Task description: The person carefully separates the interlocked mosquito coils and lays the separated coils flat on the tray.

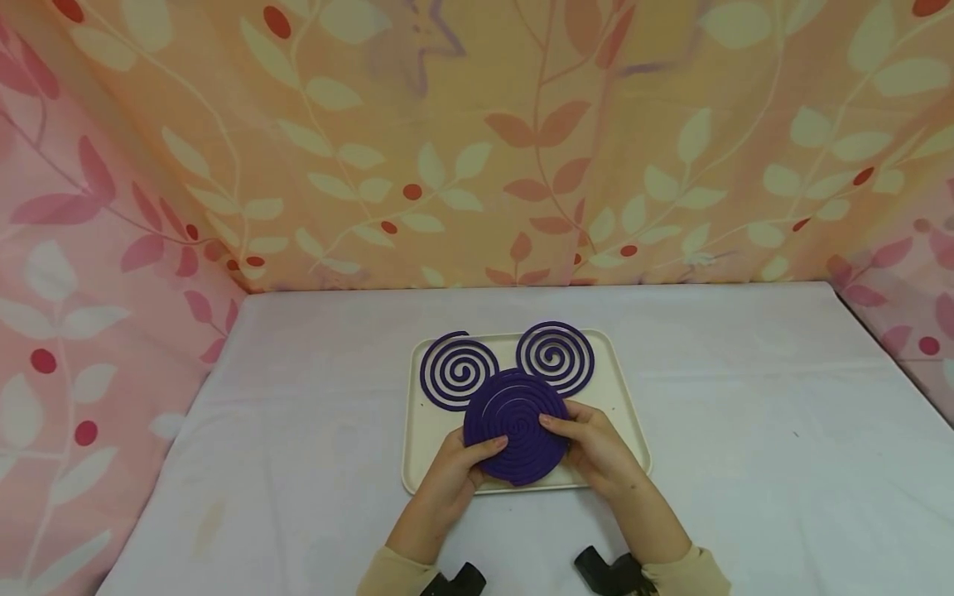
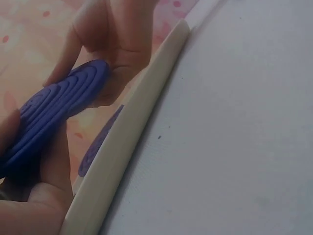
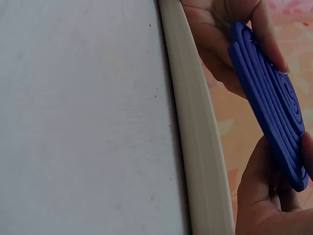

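A tightly wound purple mosquito coil disc (image 1: 514, 401) is held up between both hands over the cream tray (image 1: 436, 443). My left hand (image 1: 453, 468) grips its lower left edge, the thumb on the upper face and fingers underneath. On the right edge, my right hand (image 1: 602, 451) pinches it the same way. Seen edge-on in the right wrist view, the mosquito coil disc (image 3: 268, 103) is tilted and its turns lie close together. Behind it, two loosely wound single coils, a left one (image 1: 464, 372) and a right one (image 1: 553, 358), lie at the tray's far side, partly over its rim.
The tray stands on a white-covered table (image 1: 313, 414). A patterned orange curtain (image 1: 447, 165) rises behind the table, with pink cloth (image 1: 97, 331) at the left side. Black devices, one of them a wrist device (image 1: 613, 571), are strapped near both sleeves.
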### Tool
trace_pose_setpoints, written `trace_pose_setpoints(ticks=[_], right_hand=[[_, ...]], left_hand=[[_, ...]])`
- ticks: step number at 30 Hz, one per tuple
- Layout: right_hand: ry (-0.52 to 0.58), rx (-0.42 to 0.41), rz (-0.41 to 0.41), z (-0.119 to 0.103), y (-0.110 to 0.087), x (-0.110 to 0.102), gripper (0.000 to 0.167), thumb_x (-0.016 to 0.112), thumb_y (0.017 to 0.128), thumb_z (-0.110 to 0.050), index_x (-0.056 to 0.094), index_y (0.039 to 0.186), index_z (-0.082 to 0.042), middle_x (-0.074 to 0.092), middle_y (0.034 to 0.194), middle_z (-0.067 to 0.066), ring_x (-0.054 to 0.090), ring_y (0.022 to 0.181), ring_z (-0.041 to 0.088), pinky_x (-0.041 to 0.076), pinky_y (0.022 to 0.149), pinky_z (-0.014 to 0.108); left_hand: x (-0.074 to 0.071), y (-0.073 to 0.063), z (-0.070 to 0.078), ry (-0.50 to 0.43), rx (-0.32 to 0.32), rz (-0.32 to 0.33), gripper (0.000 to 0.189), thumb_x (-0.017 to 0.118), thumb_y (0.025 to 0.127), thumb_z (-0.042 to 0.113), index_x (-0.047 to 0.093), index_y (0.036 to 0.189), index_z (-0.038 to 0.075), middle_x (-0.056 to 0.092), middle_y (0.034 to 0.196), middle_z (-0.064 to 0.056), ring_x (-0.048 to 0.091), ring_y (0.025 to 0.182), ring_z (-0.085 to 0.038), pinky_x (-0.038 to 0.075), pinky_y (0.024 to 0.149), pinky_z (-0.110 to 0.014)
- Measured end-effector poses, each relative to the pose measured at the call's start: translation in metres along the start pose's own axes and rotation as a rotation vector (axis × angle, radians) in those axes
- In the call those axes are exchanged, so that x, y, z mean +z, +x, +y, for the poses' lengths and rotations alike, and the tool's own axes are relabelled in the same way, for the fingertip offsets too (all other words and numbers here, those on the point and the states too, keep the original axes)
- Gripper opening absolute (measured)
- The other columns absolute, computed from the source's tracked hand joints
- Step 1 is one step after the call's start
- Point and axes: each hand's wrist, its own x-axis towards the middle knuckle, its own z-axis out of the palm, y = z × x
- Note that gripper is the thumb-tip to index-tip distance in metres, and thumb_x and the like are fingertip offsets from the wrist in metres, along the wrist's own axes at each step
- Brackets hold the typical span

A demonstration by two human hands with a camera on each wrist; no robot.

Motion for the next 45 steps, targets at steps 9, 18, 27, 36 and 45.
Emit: trace_pose_setpoints(ticks=[9,18,27,36,45], right_hand=[[0.017,-0.006,-0.044,0.003,-0.001,-0.001,0.018,0.053,0.09,0.005,0.064,0.097,-0.006,0.069,0.09,0.001,0.065,0.083,0.01,0.055,0.073,0.022],[0.039,0.018,0.003,0.003,0.002,-0.002,0.022,0.052,0.089,0.006,0.067,0.09,-0.01,0.069,0.086,0.0,0.065,0.078,0.009,0.055,0.07,0.021],[0.028,-0.088,-0.012,0.001,0.001,-0.005,0.028,0.056,0.087,0.009,0.065,0.102,-0.012,0.067,0.097,0.003,0.065,0.087,0.013,0.055,0.076,0.024],[-0.143,-0.205,0.151,0.001,0.003,-0.002,0.039,0.062,0.083,0.009,0.057,0.122,0.008,0.067,0.101,-0.001,0.062,0.094,0.012,0.054,0.08,0.025],[-0.141,-0.204,0.316,-0.005,0.003,-0.01,0.032,0.064,0.083,0.008,0.067,0.109,-0.01,0.066,0.095,-0.003,0.062,0.088,0.01,0.054,0.073,0.022]], left_hand=[[-0.006,0.0,-0.002,-0.035,0.008,-0.065,0.044,0.055,0.085,-0.006,0.044,0.127,-0.011,0.064,0.107,-0.004,0.062,0.099,-0.015,0.051,0.088,-0.029],[-0.007,0.0,-0.002,-0.025,0.032,-0.15,0.045,0.054,0.084,-0.004,0.045,0.128,-0.011,0.064,0.11,-0.004,0.061,0.1,-0.016,0.051,0.088,-0.03],[-0.011,-0.001,0.0,-0.057,0.089,-0.221,0.031,0.05,0.087,-0.007,0.055,0.118,-0.003,0.065,0.107,-0.007,0.065,0.095,-0.018,0.055,0.081,-0.034],[-0.01,0.0,0.0,-0.122,0.121,-0.276,0.03,0.044,0.099,0.007,0.052,0.124,-0.006,0.065,0.111,-0.007,0.063,0.101,-0.017,0.052,0.087,-0.031],[-0.008,0.002,0.0,-0.074,0.217,-0.258,0.045,0.039,0.099,-0.001,0.025,0.137,-0.02,0.059,0.122,-0.012,0.061,0.107,-0.02,0.052,0.089,-0.033]])
